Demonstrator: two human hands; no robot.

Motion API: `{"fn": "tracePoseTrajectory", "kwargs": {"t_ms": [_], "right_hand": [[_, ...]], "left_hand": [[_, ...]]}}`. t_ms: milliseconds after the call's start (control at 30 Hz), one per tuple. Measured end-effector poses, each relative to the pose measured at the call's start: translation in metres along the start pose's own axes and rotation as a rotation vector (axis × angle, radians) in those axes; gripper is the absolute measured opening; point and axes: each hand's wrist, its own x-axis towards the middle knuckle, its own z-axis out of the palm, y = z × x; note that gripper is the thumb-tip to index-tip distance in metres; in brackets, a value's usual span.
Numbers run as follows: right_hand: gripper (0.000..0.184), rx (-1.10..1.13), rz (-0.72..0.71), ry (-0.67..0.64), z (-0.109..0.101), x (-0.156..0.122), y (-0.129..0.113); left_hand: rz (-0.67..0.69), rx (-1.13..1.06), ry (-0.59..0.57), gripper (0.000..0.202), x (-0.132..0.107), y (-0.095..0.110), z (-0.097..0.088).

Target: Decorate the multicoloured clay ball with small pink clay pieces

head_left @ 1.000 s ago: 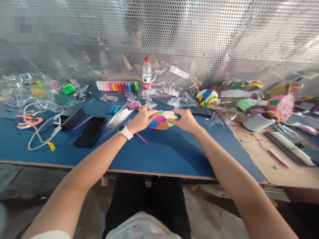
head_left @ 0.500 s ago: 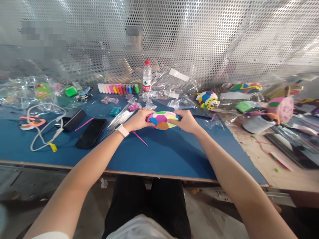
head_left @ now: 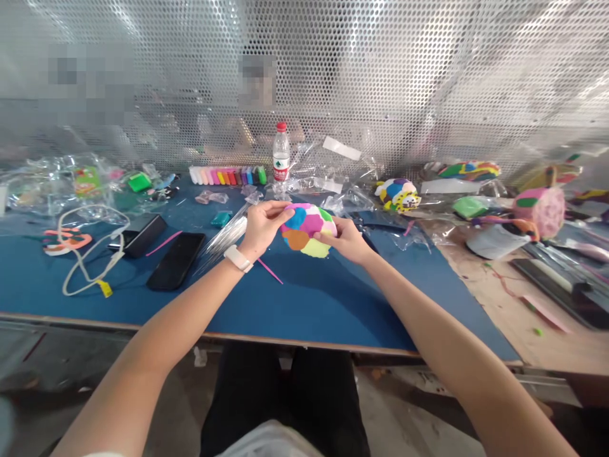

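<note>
Between my hands, above the blue mat, is a rounded clay-covered piece [head_left: 310,230] patched in magenta, blue, orange, green, white and pale yellow. My left hand [head_left: 262,227] pinches its upper left edge between thumb and fingers. On the other side, my right hand [head_left: 346,240] grips the right edge, thumb on the near face and fingers hidden behind. Under my left wrist lies a thin pink stick [head_left: 270,271]. A bundle of clear plastic sleeves [head_left: 221,238] rests beside my left hand, with a small teal packet [head_left: 221,219] just behind it.
A red-capped water bottle [head_left: 281,155] and a row of coloured clay packs [head_left: 228,176] stand at the back. To the left lie a black phone [head_left: 176,260], a black stand [head_left: 137,235] and a white cable [head_left: 71,266]. A patchwork clay turtle-like figure [head_left: 398,194] and a pink drum-shaped piece [head_left: 540,211] sit right.
The clay-covered piece has been turned and tilted, so more of its patched face shows. My left hand has shifted to its upper edge, and my right hand has moved slightly left.
</note>
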Motion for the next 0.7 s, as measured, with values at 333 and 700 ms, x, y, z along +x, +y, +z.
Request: {"fn": "tracePoseTrajectory", "kwargs": {"t_ms": [333,700], "right_hand": [[0.052,-0.031,-0.007,0.034,0.021,-0.007,-0.014],[0.049,-0.009,0.026,-0.001,0.026,-0.011,-0.019]], "left_hand": [[0.079,0.156,-0.16,0.06,-0.007,0.012,0.009],[-0.104,0.048,-0.131,0.068,-0.012,0.01,0.016]]}}
